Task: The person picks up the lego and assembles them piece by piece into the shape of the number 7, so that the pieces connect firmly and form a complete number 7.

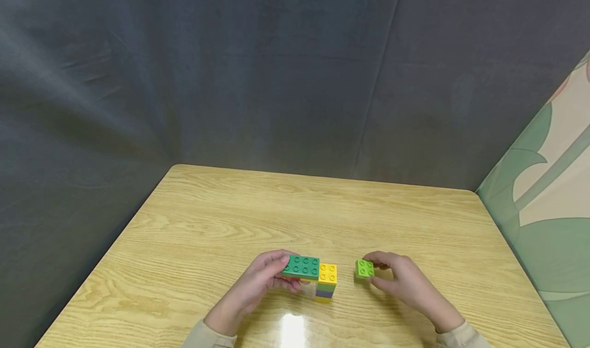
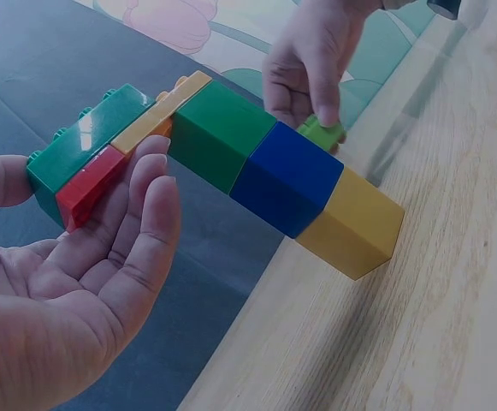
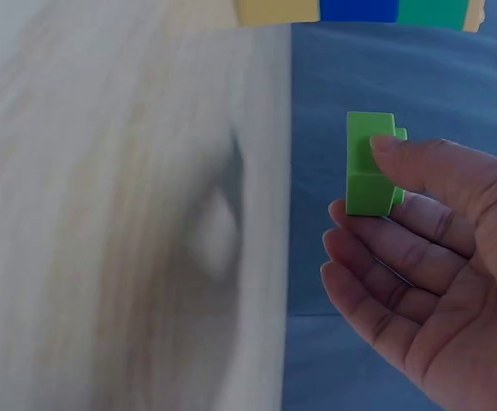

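Note:
My left hand (image 1: 260,284) grips the long green brick (image 1: 301,267) at the top of a joined brick structure, thumb on its studded side. In the left wrist view a red brick (image 2: 92,181) sits under that green one, beside a thin yellow piece (image 2: 161,113). From the yellow piece's other end a column runs down: a green brick (image 2: 227,133), a blue brick (image 2: 287,180) and a yellow brick (image 2: 355,224) at the bottom. My right hand (image 1: 405,281) pinches a small lime green brick (image 3: 370,171) between thumb and fingers, to the right of the column.
Both hands work over the front part of a wood-grain table (image 1: 221,220). A dark cloth (image 1: 276,82) hangs behind it and along the left. On the right stands a panel with a leaf pattern (image 1: 553,235).

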Motion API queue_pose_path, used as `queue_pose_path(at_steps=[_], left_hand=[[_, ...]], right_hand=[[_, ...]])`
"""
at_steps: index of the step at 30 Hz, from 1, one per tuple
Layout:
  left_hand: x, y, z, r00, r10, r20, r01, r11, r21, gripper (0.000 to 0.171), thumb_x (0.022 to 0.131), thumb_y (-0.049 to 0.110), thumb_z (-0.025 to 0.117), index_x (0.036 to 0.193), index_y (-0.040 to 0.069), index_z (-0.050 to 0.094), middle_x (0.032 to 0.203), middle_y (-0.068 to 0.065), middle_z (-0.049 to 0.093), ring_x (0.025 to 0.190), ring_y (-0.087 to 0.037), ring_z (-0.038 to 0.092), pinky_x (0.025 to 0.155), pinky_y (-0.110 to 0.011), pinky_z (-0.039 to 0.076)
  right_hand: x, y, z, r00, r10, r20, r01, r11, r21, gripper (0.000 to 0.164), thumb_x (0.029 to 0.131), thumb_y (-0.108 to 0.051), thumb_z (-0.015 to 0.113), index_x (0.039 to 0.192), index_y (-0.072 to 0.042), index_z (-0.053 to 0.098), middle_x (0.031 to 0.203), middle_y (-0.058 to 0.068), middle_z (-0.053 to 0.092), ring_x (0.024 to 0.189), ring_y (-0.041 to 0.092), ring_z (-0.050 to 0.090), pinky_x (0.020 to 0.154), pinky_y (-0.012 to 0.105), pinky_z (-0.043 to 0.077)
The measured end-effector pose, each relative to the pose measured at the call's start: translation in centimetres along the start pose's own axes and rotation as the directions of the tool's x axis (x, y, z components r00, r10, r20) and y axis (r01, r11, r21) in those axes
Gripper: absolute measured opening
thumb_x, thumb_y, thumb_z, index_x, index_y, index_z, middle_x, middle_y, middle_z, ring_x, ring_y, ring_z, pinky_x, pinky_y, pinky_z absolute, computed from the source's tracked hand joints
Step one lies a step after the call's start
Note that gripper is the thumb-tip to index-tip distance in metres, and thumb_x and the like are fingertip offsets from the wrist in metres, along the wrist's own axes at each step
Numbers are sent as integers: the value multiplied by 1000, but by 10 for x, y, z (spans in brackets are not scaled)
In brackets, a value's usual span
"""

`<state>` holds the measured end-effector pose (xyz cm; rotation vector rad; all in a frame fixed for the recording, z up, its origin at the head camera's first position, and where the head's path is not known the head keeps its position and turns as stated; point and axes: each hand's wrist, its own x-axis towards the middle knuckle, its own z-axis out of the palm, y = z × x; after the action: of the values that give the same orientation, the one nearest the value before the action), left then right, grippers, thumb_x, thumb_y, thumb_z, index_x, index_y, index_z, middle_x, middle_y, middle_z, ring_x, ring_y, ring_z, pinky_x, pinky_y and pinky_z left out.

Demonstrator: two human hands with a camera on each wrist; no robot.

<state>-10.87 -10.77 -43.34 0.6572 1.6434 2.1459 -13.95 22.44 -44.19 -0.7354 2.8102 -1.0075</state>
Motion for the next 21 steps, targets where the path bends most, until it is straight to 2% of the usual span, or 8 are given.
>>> queue_pose_path(at_steps=[3,6,14,21], left_hand=[[0,0,0,1000,1,-1,-1,1000,1,41,106,17,36,121,-18,51,101,-45,57,81,-16,69,75,-32,57],[0,0,1,1000,0,-2,0,1000,2,41,106,18,36,121,-18,51,102,-50,53,81,-15,69,75,-32,57],[0,0,1,1000,10,5,-10,1000,4,42,106,18,36,121,-18,51,102,-51,52,81,-15,68,75,-32,57],[0,-1,0,1000,10,6,-10,1000,12,42,106,18,35,122,-17,51,102,-50,52,82,-16,69,75,-33,57]], right_hand=[[0,-8,-3,1000,-21,-19,21,1000,3,30,85,-15,76,113,-17,68,109,-7,69,93,15,63,79,40,53],[-2,-17,-5,998,-56,-42,56,998,2,31,85,-15,76,115,-16,68,110,-6,68,93,16,63,78,40,53],[-3,-35,-8,988,-105,-115,108,994,21,37,82,-8,77,117,-15,68,111,-10,68,94,10,62,78,39,55],[-2,-49,-11,963,-205,-173,211,977,20,37,82,-8,78,117,-17,68,108,-10,68,92,11,63,74,31,54]])
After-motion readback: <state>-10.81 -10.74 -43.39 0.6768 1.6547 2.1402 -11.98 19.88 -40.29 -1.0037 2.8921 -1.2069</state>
